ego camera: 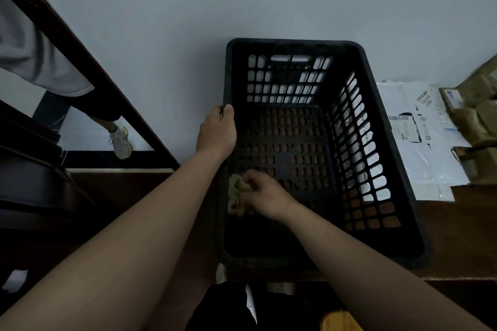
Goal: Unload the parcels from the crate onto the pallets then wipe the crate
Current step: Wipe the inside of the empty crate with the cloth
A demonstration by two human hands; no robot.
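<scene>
Labels on the white parcel (425, 161) are too blurred to read.

Left hand (216, 133) grips crate (387, 148) rim — right hand (265, 195) holds cloth (236, 192)

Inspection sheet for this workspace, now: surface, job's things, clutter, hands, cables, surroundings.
Surface: brown board under the crate.
Job's things: black crate holds no parcels; cloth inside it, at the left wall; white bags and brown boxes lie to its right.
Clutter: small white scrap at lower left, too dim to identify.
Hands: left hand grips the crate's left rim; right hand holds the cloth.
Cables: nothing seen.
Surroundings: pale floor; dark frame at left; another person's shoe beyond it.
</scene>
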